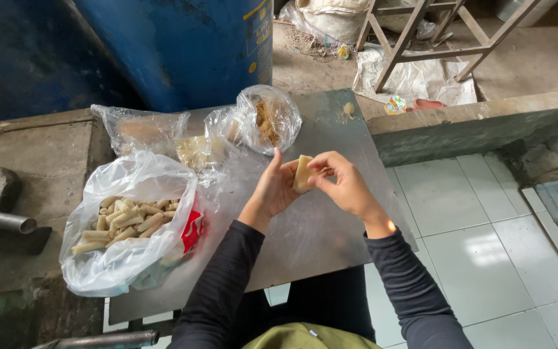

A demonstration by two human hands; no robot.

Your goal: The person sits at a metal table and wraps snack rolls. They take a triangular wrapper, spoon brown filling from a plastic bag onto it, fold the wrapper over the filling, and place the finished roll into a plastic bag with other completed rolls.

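Both hands, left hand [274, 189] and right hand [343, 184], are pinching a pale wrapper [302, 173]; squeezing harder could tear it.

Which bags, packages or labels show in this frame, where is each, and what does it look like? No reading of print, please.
Clear plastic bag, left on the metal sheet: open, full of pale rolls, red printed patch.
Clear bag, behind it: knotted, pale contents.
Small clear bag, centre back: brown crumbly filling.
Blue drum, top: yellow label along its right edge.
Small colourful wrapper, on the ground, right of the sheet.
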